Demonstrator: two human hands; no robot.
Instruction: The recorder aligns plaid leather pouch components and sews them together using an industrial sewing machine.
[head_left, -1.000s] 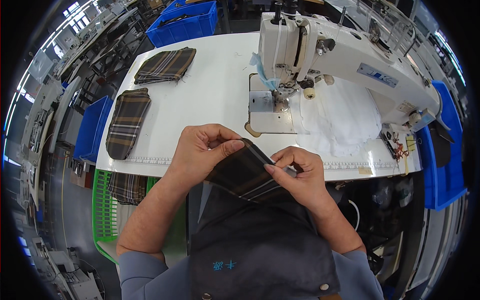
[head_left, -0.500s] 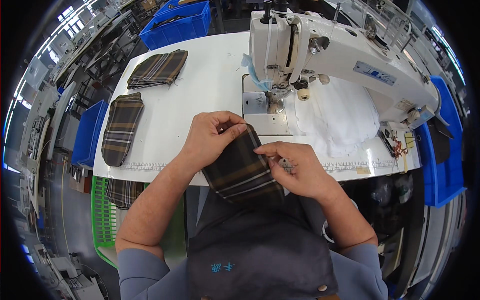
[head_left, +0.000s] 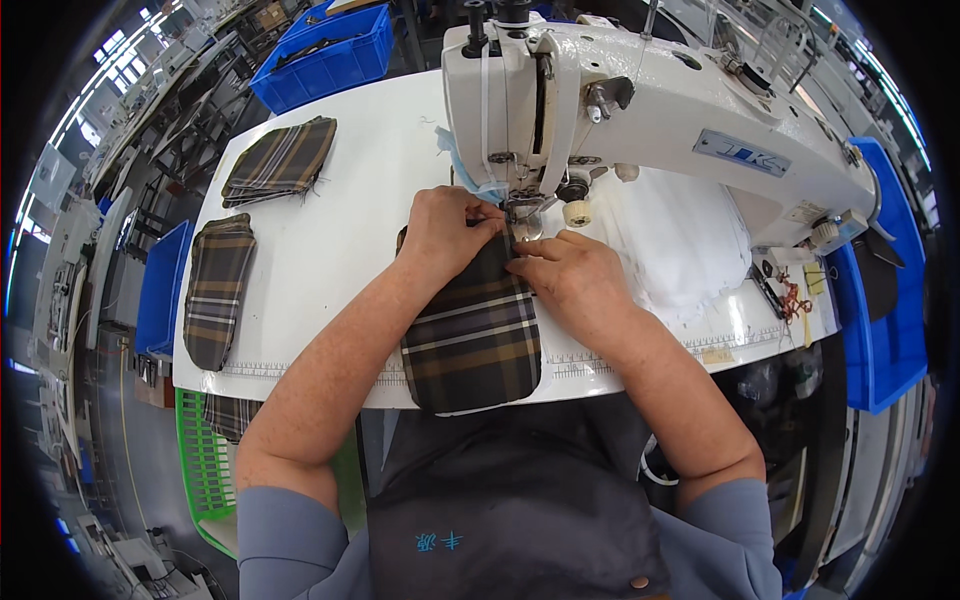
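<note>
A dark plaid fabric piece, with brown and white stripes and rounded corners, lies on the white table with its far end at the needle area of a sewing machine. My left hand is closed, pinching the far part of the fabric just in front of the presser foot. On the right edge, the fingers of my right hand are drawn together and grip the cloth close to the needle. The fabric's near end reaches the front edge of the table. Its far tip is partly hidden by my fingers and the machine head.
Two stacks of plaid pieces, a far one and a nearer one, rest at left. White fabric lies under the machine arm. Blue bins stand around the table, and a green basket is below its left front.
Both hands have carried the fabric forward from the table's front edge to the needle area. The piece now lies flatter on the table. The whole view has shifted slightly.
</note>
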